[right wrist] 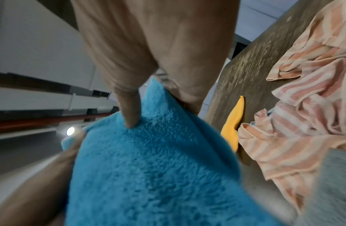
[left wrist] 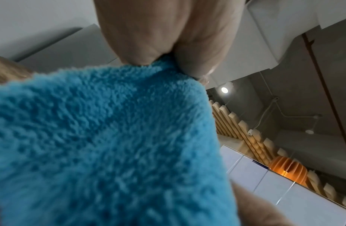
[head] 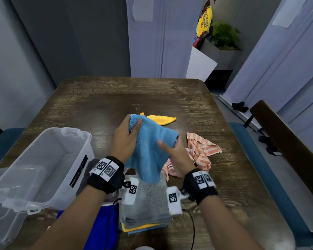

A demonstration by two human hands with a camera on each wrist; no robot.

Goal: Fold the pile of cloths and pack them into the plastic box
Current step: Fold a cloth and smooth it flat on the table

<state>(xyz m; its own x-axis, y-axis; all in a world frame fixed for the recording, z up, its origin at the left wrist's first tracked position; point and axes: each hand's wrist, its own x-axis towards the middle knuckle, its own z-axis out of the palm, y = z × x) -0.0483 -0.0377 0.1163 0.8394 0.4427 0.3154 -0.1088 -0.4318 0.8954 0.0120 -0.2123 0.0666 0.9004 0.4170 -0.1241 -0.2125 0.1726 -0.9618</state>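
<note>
Folding step: left hand and right hand each pinch an upper corner of the blue cloth, held aloft right of the box; next, probably, bring those corners together.

Both bare forearms wear black wrist straps carrying white blocks with black square codes and thin black cables.
</note>
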